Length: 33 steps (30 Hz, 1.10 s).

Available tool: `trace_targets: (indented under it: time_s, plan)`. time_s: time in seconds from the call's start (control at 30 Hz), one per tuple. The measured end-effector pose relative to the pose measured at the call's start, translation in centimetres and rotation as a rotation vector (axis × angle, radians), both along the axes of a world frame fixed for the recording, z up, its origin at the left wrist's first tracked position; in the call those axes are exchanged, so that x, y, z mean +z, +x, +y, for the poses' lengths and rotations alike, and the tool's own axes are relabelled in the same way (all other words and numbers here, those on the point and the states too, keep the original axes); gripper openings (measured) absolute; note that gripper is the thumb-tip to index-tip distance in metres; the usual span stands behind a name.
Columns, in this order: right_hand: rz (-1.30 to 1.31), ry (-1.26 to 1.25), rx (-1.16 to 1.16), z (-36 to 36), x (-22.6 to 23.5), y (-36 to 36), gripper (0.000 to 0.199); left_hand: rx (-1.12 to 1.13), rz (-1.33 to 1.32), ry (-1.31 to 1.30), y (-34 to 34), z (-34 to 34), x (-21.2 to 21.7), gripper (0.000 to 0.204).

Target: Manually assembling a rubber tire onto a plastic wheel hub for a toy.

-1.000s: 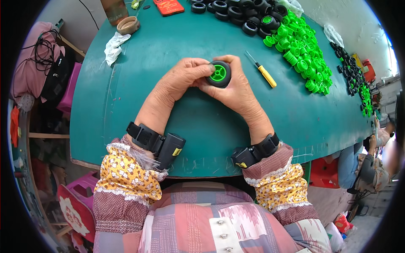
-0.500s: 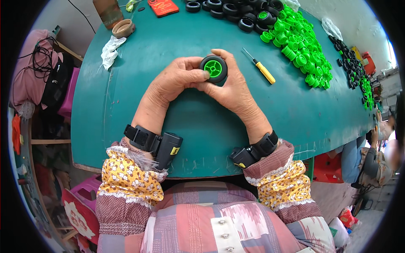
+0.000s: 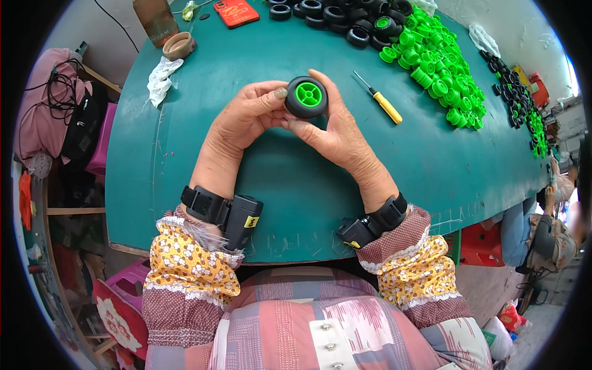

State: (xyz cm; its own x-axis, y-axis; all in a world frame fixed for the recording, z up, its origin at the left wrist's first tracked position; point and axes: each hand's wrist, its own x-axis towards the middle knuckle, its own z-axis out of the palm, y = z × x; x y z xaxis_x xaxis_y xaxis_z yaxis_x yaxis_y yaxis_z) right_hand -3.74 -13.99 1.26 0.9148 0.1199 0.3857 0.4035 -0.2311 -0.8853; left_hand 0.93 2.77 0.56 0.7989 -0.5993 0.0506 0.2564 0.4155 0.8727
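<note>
A small toy wheel (image 3: 296, 108), a black tyre around a bright green spoked hub, is held up between both hands over the green table (image 3: 296, 203). My left hand (image 3: 250, 111) is closed on the wheel's left side, its thumb near the tyre's upper left edge. From the right, my right hand (image 3: 338, 126) grips the tyre, with fingers behind it and the thumb below. To the right of the hands lies a screwdriver (image 3: 387, 108) with a yellow handle, its thin shaft pointing away to the upper left.
A heap of black tyres (image 3: 336, 15) lies at the back, beside a pile of green hubs (image 3: 441, 71). Farther right are more wheel parts (image 3: 518, 98) and another person (image 3: 546, 237). At the back left are crumpled tissue (image 3: 161, 80), a tape roll (image 3: 179, 46) and a red phone (image 3: 236, 12).
The wheel has shifted slightly left and tilted, so its hub now shows fully. My left thumb has moved from the hub up to the tyre's edge.
</note>
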Motion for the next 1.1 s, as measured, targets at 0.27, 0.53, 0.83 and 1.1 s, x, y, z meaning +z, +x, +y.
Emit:
trace_targets:
  time_s: [0.27, 0.53, 0.83, 1.1]
  plan:
    - [-0.036, -0.211, -0.127, 0.3, 0.2, -0.2, 0.059, -0.007, 0.013, 0.023, -0.6, -0.5, 0.2, 0.038]
    - [0.071, -0.408, -0.316, -0.2, 0.5, 0.0, 0.055, 0.078, -0.022, 0.178, -1.9, -2.7, 1.1, 0.039]
    - [-0.277, -0.783, -0.721, -6.5, -2.0, 3.3, 0.046, 0.195, -0.001, 0.348, -0.1, -1.3, 0.8, 0.020]
    - [0.036, -0.618, -0.498, -7.2, -2.2, 3.0, 0.011, 0.370, 0.066, 0.447, -0.6, -1.9, 1.0, 0.022]
